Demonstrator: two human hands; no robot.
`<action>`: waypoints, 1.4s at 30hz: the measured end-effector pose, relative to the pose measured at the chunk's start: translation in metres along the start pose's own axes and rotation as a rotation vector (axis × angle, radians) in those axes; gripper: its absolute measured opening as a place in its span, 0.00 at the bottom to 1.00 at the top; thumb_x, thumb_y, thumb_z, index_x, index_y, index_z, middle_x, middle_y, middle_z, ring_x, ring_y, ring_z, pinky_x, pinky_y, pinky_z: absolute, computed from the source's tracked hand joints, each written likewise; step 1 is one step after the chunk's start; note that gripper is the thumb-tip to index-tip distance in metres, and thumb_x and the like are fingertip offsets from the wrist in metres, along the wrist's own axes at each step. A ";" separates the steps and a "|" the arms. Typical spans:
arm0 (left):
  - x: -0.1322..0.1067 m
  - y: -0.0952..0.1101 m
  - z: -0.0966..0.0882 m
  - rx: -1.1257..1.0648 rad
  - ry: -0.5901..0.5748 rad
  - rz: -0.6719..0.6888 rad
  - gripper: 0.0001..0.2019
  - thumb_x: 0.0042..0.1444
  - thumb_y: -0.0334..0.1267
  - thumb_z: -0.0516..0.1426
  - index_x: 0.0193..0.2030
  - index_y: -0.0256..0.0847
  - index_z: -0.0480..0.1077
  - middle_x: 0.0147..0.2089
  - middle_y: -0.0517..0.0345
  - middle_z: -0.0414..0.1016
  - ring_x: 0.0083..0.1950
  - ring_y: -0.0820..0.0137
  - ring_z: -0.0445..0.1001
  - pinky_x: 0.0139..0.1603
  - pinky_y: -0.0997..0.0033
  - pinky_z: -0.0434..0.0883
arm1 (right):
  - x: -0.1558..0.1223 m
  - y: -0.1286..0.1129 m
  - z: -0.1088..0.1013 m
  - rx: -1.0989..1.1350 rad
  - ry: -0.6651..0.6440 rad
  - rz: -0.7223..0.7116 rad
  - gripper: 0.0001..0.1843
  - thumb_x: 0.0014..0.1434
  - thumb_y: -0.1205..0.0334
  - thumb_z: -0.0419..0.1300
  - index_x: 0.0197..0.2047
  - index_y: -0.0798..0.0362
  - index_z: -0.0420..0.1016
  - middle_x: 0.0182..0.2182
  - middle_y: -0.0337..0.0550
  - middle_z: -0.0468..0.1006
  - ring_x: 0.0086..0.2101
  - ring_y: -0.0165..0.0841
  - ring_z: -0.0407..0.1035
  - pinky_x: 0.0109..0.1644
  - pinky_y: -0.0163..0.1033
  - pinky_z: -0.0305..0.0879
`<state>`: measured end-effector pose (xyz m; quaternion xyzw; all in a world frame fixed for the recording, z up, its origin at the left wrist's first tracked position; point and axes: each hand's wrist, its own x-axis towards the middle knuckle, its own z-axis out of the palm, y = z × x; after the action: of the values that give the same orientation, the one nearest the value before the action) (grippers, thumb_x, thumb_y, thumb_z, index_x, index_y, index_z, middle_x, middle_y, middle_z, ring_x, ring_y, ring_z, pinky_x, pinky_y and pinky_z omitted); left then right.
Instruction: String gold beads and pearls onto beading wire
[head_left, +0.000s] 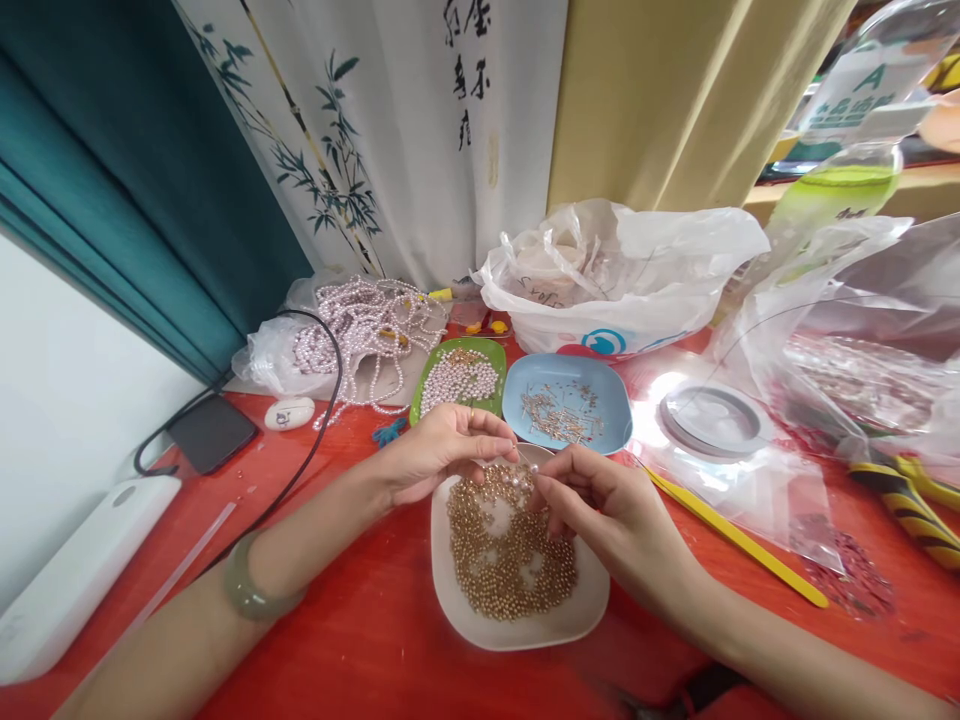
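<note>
Both my hands meet above a white dish [480, 625] full of small gold beads [510, 555]. My left hand [442, 450] pinches something tiny between thumb and fingertips, apparently a thin pin with pale beads on it. Facing it, the fingers of my right hand [600, 500] are curled and pinched close to the same spot. A green bracelet [251, 590] sits on my left wrist.
Behind the hands stand a green dish of white pearls [459, 380] and a blue dish of metal pins [566, 405]. Pearl strands in a bag [360, 330] lie at the back left, plastic bags [615, 270] at the back right. A yellow stick [739, 540], a phone [212, 430] and a cable are on the red table.
</note>
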<state>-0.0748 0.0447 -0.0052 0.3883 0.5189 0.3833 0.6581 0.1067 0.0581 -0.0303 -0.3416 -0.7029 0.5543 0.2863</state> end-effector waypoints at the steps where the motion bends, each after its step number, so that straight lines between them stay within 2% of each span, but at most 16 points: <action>1: 0.000 0.000 0.000 -0.001 0.000 -0.002 0.08 0.40 0.33 0.62 0.28 0.32 0.70 0.27 0.58 0.71 0.24 0.81 0.64 0.23 0.79 0.59 | 0.000 0.000 0.000 -0.002 -0.003 0.004 0.07 0.54 0.62 0.51 0.27 0.54 0.64 0.19 0.37 0.71 0.19 0.25 0.65 0.21 0.31 0.62; 19: 0.000 -0.002 0.001 0.016 0.012 0.026 0.05 0.41 0.34 0.62 0.27 0.35 0.72 0.26 0.60 0.71 0.23 0.81 0.63 0.22 0.79 0.59 | 0.001 -0.002 0.000 -0.053 -0.011 0.009 0.06 0.52 0.64 0.50 0.26 0.53 0.64 0.19 0.38 0.71 0.19 0.26 0.64 0.22 0.33 0.61; 24: -0.001 -0.001 -0.001 0.020 -0.019 0.064 0.08 0.45 0.38 0.60 0.32 0.37 0.74 0.27 0.58 0.71 0.26 0.79 0.64 0.23 0.79 0.59 | 0.001 -0.001 0.000 -0.044 -0.002 -0.004 0.07 0.54 0.62 0.51 0.26 0.53 0.64 0.19 0.37 0.71 0.19 0.25 0.64 0.22 0.32 0.61; 26: -0.003 0.003 -0.002 0.048 0.018 0.119 0.09 0.47 0.40 0.59 0.33 0.38 0.74 0.28 0.58 0.70 0.26 0.78 0.63 0.22 0.79 0.58 | 0.001 0.000 0.000 -0.022 -0.009 0.004 0.08 0.55 0.61 0.51 0.27 0.53 0.64 0.20 0.38 0.72 0.19 0.25 0.64 0.22 0.32 0.62; 31: -0.003 0.014 -0.016 0.369 0.243 0.265 0.08 0.46 0.38 0.58 0.33 0.38 0.73 0.33 0.57 0.72 0.22 0.80 0.58 0.21 0.77 0.55 | 0.001 0.003 0.000 0.003 -0.024 0.009 0.07 0.57 0.60 0.50 0.29 0.53 0.63 0.23 0.38 0.72 0.20 0.25 0.65 0.23 0.32 0.62; 36: 0.004 0.017 -0.055 0.745 0.443 0.406 0.06 0.45 0.35 0.57 0.30 0.39 0.74 0.27 0.57 0.72 0.28 0.72 0.64 0.28 0.73 0.57 | 0.003 0.005 -0.001 0.008 -0.007 0.000 0.08 0.58 0.60 0.49 0.31 0.53 0.64 0.24 0.39 0.72 0.20 0.25 0.64 0.22 0.31 0.61; 39: 0.005 0.017 -0.071 0.881 0.469 0.407 0.06 0.45 0.35 0.57 0.29 0.40 0.75 0.26 0.56 0.72 0.28 0.70 0.64 0.29 0.72 0.56 | 0.003 0.005 -0.002 0.030 -0.015 0.014 0.08 0.58 0.58 0.49 0.31 0.53 0.64 0.24 0.39 0.73 0.20 0.25 0.65 0.22 0.31 0.62; 42: 0.008 0.013 -0.073 0.980 0.384 0.364 0.07 0.44 0.36 0.57 0.29 0.40 0.75 0.29 0.55 0.74 0.29 0.70 0.65 0.31 0.71 0.57 | 0.003 0.005 -0.001 0.039 -0.026 0.019 0.08 0.58 0.59 0.49 0.31 0.52 0.63 0.25 0.39 0.73 0.20 0.25 0.65 0.22 0.31 0.62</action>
<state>-0.1461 0.0651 -0.0080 0.6555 0.6715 0.2685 0.2175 0.1070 0.0620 -0.0351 -0.3355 -0.6922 0.5750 0.2786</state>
